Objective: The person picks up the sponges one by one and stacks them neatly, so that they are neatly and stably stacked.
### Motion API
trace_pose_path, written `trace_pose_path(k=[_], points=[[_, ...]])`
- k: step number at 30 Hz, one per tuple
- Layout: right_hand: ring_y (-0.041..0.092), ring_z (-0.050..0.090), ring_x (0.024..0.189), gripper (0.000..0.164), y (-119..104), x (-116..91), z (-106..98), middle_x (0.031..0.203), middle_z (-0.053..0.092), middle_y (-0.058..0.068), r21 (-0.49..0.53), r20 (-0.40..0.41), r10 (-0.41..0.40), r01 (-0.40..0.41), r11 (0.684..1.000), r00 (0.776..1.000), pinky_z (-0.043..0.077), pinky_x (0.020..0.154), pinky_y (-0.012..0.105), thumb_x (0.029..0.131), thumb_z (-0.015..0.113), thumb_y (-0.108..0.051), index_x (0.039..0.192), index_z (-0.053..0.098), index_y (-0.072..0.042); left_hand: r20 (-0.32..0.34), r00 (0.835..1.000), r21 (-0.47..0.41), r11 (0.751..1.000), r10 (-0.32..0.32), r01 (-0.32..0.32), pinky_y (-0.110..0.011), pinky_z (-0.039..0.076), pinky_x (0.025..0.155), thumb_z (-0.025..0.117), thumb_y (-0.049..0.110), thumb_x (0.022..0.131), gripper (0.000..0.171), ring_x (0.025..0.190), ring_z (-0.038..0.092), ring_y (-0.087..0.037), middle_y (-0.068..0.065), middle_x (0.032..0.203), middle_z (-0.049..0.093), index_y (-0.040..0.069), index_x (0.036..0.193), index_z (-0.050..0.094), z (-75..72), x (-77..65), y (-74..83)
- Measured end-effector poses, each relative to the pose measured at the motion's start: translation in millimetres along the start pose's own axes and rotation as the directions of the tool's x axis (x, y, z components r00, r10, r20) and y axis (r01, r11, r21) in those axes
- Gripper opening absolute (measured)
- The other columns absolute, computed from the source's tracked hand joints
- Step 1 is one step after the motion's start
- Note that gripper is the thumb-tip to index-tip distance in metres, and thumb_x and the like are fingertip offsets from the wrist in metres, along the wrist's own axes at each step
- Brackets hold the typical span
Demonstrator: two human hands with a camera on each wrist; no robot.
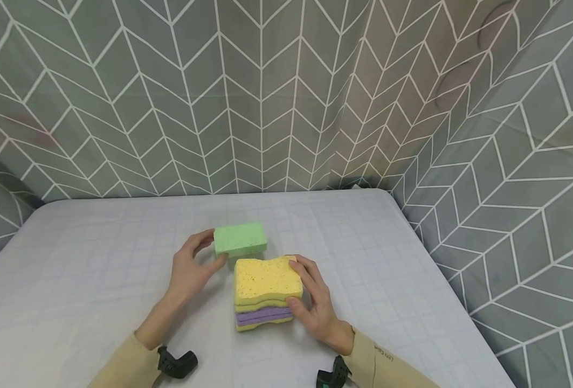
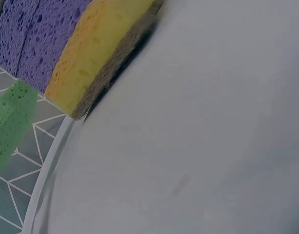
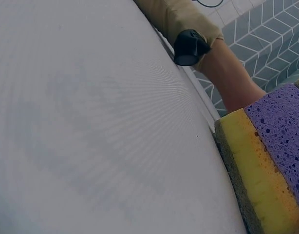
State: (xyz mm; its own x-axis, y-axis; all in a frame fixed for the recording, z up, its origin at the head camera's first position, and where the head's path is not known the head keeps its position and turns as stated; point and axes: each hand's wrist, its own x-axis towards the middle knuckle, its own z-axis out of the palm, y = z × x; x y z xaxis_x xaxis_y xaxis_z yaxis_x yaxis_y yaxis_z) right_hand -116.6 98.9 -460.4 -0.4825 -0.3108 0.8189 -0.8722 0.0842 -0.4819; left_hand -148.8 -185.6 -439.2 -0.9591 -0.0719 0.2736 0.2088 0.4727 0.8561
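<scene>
My left hand (image 1: 189,272) pinches a light green sponge (image 1: 240,238) by its left end, thumb at the front and fingers behind. The green sponge is behind a stack of sponges, and part of it shows at the left edge of the left wrist view. On top of the stack lies a wavy-sided yellow sponge (image 1: 267,279). Below it come purple sponge layers (image 3: 278,126) and a bottom yellow sponge (image 3: 254,170) with a dark scouring side facing down. My right hand (image 1: 317,304) grips the top yellow sponge at its right end, thumb in front, fingers at the back corner.
The stack stands on a table with a white, faintly checked cover (image 1: 97,258). A grey curtain (image 1: 237,97) with white zigzag lines hangs behind the table and along its right side. Black wrist cameras (image 1: 177,364) sit at both sleeves.
</scene>
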Motion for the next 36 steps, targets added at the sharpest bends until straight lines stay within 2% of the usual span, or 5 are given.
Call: trace_pose_path(k=[6,12,22,29,36], points=[[0.027,0.049,0.129,0.055,0.0,-0.7,-0.6,0.137,0.044,0.029,-0.004,0.003,0.006,-0.005,1.0,1.0,0.04,0.115,0.029,0.1,0.053,-0.025,0.14,0.044,0.011,-0.031,0.999,-0.003,1.0,0.014,-0.014,-0.034,0.04,0.117,0.077,0.01,0.084,0.061,0.12,0.058,-0.017,-0.005,0.132,0.06,0.008,0.14,0.054,-3.5,-8.6,13.6],[0.027,0.049,0.129,0.055,0.1,-0.4,-0.7,0.137,0.045,0.029,-0.001,0.001,0.0,0.0,1.0,1.0,0.04,0.115,0.029,0.1,0.053,-0.025,0.141,0.043,0.011,-0.042,0.998,-0.114,0.993,0.038,-0.042,-0.01,0.034,0.112,0.074,0.003,0.085,0.058,0.113,0.055,0.002,-0.002,0.129,0.061,0.011,0.139,0.055,-1.6,-16.0,26.2],[0.028,0.049,0.129,0.056,1.2,0.4,-0.8,0.137,0.045,0.029,-0.005,0.002,-0.012,0.012,1.0,1.0,0.04,0.114,0.029,0.102,0.051,-0.028,0.141,0.043,0.012,-0.132,0.975,-0.22,0.954,0.178,-0.204,-0.014,0.038,0.113,0.07,-0.01,0.081,0.059,0.111,0.058,-0.003,-0.006,0.124,0.061,0.005,0.136,0.058,1.1,-20.8,39.0],[0.028,0.048,0.129,0.056,1.9,-0.2,-1.0,0.137,0.045,0.03,-0.006,0.0,-0.016,0.016,1.0,1.0,0.04,0.115,0.03,0.103,0.051,-0.029,0.141,0.043,0.012,-0.159,0.947,-0.222,0.925,0.278,-0.308,-0.017,0.039,0.112,0.069,-0.013,0.078,0.062,0.112,0.058,-0.005,-0.011,0.124,0.06,0.002,0.137,0.056,2.0,-22.7,42.8],[0.028,0.048,0.13,0.057,1.3,0.2,-0.7,0.137,0.045,0.029,0.001,0.0,-0.023,0.023,1.0,1.0,0.039,0.115,0.03,0.102,0.052,-0.028,0.141,0.042,0.012,-0.225,0.904,-0.306,0.855,0.363,-0.419,-0.022,0.046,0.108,0.064,-0.018,0.076,0.059,0.114,0.058,-0.011,-0.014,0.124,0.059,-0.008,0.133,0.055,2.7,-22.6,45.0]])
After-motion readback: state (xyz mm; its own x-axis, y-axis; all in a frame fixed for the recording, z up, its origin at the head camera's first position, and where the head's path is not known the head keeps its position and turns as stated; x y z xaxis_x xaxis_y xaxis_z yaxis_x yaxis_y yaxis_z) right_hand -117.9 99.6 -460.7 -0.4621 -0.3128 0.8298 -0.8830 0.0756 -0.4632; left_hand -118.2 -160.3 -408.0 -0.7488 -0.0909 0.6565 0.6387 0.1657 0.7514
